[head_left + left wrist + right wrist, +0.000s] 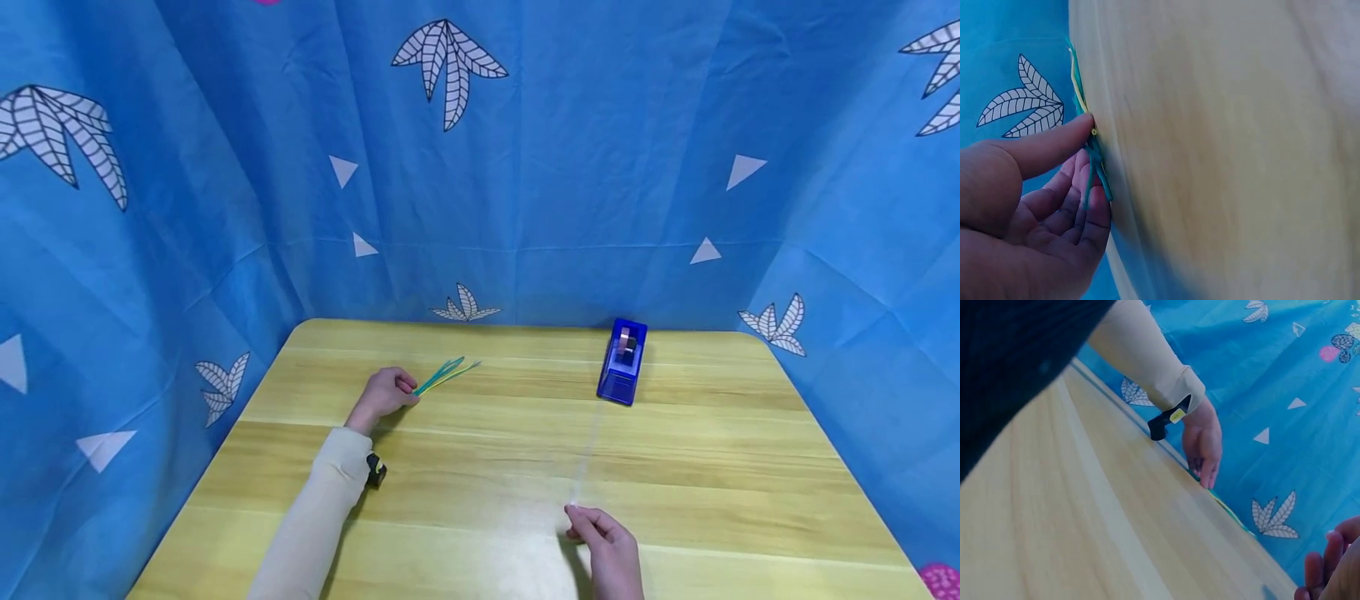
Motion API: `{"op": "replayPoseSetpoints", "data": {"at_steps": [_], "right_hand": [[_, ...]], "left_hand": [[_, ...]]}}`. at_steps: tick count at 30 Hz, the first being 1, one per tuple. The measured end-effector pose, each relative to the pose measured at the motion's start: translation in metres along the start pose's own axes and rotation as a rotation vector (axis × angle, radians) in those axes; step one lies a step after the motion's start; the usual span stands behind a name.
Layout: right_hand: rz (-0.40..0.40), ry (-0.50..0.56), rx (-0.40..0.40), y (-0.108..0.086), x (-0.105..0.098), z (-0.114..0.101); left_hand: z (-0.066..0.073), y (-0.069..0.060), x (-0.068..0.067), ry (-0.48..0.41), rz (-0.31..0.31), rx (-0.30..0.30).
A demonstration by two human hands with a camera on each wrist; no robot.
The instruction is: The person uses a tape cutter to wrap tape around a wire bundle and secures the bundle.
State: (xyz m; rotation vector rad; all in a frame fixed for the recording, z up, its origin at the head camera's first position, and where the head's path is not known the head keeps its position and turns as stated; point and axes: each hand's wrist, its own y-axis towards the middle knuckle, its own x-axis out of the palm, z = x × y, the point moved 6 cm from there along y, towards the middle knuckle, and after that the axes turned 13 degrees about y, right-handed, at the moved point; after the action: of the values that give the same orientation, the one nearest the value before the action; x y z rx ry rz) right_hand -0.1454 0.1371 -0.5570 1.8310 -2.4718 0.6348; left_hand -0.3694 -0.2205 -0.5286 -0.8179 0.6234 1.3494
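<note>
My left hand (386, 393) pinches a thin bundle of green and yellow strands (450, 372), wire-like or cord-like, low over the left part of the table. In the left wrist view, the thumb presses the strands (1077, 87) against the fingers, and green ends stick out below the thumb. Near the table's front, my right hand (611, 546) pinches the end of a clear tape strip (588, 454) between thumb and finger. That strip stretches back to a blue tape dispenser (622, 367) at the far right. The right wrist view shows only part of the right hand (1335, 565).
The wooden table (480, 450) has a light grain and rounded back corners. A blue curtain (600, 167) with white leaf and triangle prints hangs behind it and along both sides. A small black device (377, 471) is strapped at the left wrist.
</note>
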Motion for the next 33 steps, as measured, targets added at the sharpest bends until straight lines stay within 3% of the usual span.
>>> {"op": "replayPoseSetpoints", "data": {"at_steps": [8, 15, 21, 29, 33], "right_hand": [[-0.005, -0.053, -0.004, 0.0, -0.004, -0.001], [0.002, -0.034, 0.008, 0.002, -0.006, 0.0], [-0.013, -0.046, 0.005, 0.002, -0.006, 0.0], [-0.006, -0.046, 0.0, 0.001, -0.003, -0.001], [-0.013, -0.039, 0.001, 0.001, -0.001, -0.001]], "left_hand": [[0.002, 0.005, 0.003, 0.032, 0.023, 0.057], [0.009, 0.003, 0.009, 0.058, -0.012, 0.065], [0.011, 0.003, 0.012, 0.133, -0.033, 0.075], [0.01, 0.001, 0.009, 0.165, -0.055, 0.08], [0.01, 0.0, 0.005, 0.173, -0.038, 0.099]]}}
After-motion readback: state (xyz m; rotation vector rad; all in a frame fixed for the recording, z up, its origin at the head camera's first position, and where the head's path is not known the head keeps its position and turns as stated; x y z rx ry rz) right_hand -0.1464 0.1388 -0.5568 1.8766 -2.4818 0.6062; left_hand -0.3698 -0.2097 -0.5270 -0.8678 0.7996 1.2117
